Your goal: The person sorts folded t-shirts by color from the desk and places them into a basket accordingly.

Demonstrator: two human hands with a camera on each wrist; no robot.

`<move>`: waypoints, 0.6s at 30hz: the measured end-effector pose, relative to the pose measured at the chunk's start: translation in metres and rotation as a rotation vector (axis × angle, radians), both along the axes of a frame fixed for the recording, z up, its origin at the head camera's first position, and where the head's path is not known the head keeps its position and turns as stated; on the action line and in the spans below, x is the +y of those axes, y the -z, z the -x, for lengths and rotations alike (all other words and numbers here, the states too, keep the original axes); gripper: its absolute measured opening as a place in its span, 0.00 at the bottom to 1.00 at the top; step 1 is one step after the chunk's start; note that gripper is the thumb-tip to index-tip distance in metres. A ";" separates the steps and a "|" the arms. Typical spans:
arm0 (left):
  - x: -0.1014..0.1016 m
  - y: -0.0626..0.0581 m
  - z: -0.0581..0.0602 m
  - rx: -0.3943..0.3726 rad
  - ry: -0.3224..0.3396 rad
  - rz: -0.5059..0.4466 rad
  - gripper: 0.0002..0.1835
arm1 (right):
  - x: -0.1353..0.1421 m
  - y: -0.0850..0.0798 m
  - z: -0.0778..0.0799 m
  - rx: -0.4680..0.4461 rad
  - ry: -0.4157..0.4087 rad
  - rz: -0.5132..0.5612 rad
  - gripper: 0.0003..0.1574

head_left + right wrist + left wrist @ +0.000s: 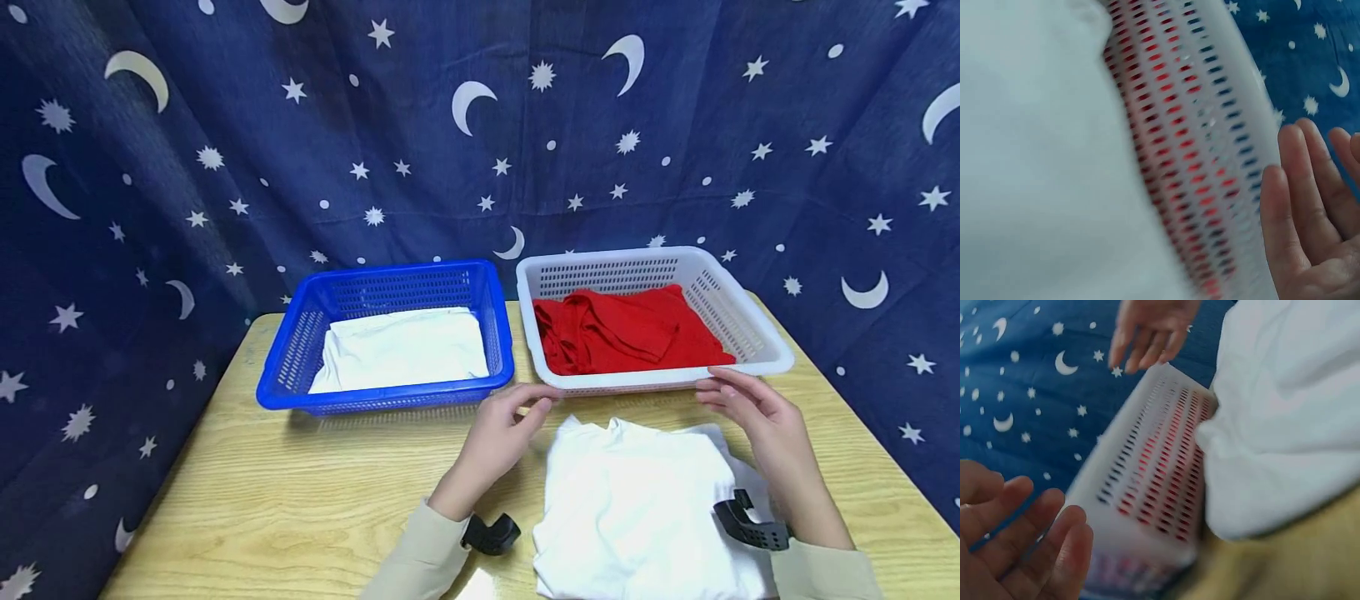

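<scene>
My left hand point(498, 429) is at the near left corner of the white basket point(776, 360), its fingertips right at the rim. In the left wrist view its fingers point(1041, 531) are loosely bent with nothing between them. On the other side, my right hand point(765, 421) reaches toward the basket's front rim with relaxed fingers point(1300, 194), holding nothing. A red cloth point(630, 329) lies inside the white basket. Between my forearms a folded white garment point(637, 508) lies on the table, close in front of the basket.
A blue basket point(390, 396) with a folded white cloth point(405, 350) in it stands to the left on the wooden table point(262, 500). Behind hangs a dark blue curtain point(420, 183) with moons and stars. Each wrist wears a black camera mount point(491, 533).
</scene>
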State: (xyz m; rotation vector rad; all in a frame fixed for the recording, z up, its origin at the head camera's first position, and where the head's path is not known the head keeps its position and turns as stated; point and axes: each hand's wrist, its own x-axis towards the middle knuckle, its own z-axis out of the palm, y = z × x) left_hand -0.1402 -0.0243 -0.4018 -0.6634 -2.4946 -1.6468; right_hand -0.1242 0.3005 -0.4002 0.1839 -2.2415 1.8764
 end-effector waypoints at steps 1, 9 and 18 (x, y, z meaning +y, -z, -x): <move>-0.005 0.004 -0.001 -0.075 0.001 -0.027 0.14 | 0.002 0.004 -0.003 -0.022 0.006 0.015 0.24; -0.040 0.033 -0.014 -0.618 0.161 -0.191 0.24 | 0.022 0.025 -0.013 -0.165 -0.062 0.133 0.27; -0.059 0.060 -0.012 -0.948 0.517 -0.598 0.31 | 0.054 0.046 -0.016 -0.217 -0.046 -0.222 0.29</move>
